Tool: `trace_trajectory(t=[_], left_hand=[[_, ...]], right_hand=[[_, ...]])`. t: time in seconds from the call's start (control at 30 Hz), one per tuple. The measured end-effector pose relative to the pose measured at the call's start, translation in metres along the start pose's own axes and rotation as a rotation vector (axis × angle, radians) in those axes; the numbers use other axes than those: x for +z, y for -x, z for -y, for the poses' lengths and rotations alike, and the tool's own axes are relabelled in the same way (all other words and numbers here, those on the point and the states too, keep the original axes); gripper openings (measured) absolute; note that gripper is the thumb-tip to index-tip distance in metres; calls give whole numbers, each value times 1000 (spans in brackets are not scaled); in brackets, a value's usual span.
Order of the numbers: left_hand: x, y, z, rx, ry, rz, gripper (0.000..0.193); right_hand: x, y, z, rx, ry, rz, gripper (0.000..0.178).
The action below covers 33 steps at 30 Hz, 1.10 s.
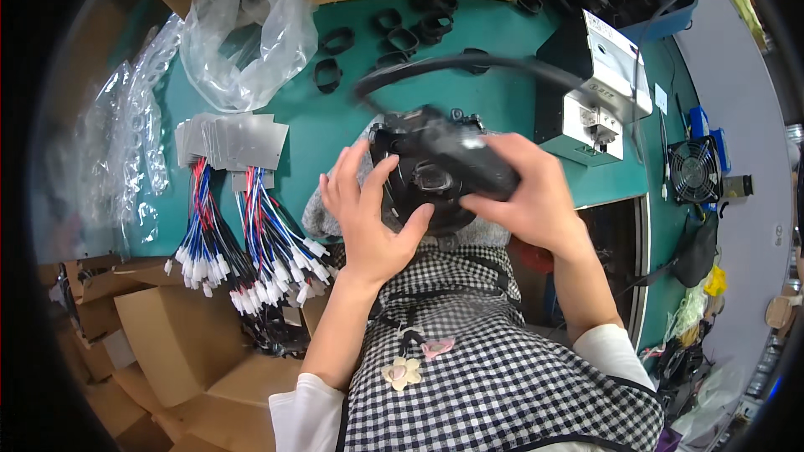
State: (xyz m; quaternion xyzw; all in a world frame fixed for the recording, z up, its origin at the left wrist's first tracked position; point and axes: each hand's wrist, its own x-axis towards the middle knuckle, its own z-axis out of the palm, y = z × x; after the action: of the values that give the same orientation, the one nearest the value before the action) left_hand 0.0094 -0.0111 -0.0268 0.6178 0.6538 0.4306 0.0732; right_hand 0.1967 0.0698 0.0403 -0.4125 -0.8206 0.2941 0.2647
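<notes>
A black moulded plastic housing (419,188) with a round recess lies on a grey cloth (318,213) at the bench's near edge, in front of my body. My left hand (364,205) steadies its left side, fingers spread along the rim and the thumb on its lower part. In my right hand (532,192) is a black hand tool (477,159), tilted over the housing and partly hiding it; motion blurs it. A thick black hose (469,63) arcs behind the tool toward a black and white bench unit (599,88) on the right.
Bundled wires with white connectors (268,285) and grey plates (243,142) hang over the left edge. Clear plastic bags (247,59) lie behind them. Several black rings (402,38) are scattered at the back. Cardboard boxes (176,335) stand lower left; a fan (695,169) sits far right.
</notes>
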Motion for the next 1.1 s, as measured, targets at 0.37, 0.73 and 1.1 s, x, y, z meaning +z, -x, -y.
trace_trajectory(t=[0.37, 0.73, 1.1], left_hand=[[14, -23, -3, 66, 48, 176, 41], [-50, -50, 11, 133, -170, 155, 62], [-108, -114, 79, -81, -925, 723, 79]], right_hand=[[14, 32, -20, 646, -652, 120, 47], [10, 42, -26, 507, -763, -114, 51], [-68, 52, -29, 97, -805, -645, 71]])
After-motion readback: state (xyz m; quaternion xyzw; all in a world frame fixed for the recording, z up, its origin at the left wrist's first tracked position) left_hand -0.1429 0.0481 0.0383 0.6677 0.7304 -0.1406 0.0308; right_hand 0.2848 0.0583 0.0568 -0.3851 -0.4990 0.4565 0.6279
